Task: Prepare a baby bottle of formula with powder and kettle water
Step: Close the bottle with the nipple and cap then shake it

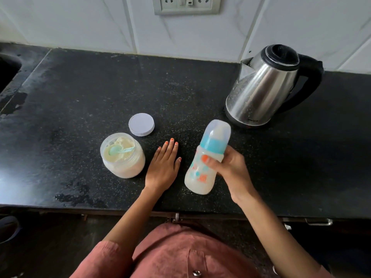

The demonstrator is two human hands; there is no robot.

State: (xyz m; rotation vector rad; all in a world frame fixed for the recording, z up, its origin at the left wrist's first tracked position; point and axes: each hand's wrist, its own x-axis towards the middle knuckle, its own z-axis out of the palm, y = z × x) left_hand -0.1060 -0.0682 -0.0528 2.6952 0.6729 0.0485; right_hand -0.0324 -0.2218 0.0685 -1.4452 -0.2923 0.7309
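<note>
milky liquid fills the baby bottle [204, 163], which our right hand [230, 169] grips around its middle, thumb curled over the printed side; the bottle is capped and tilted toward one o'clock. our left hand [163, 167] lies flat on the black counter [80, 87] at nine o'clock from the bottle, fingers straight, holding nothing. further out at nine o'clock stands the open powder jar [122, 159] with a green scoop [118, 150] inside; its white lid [141, 124] lies at eleven o'clock, the steel kettle [265, 85] at one o'clock, well apart.

L hand [163, 169] flat, fingers straight; R hand [228, 170] curled, gripping.
</note>
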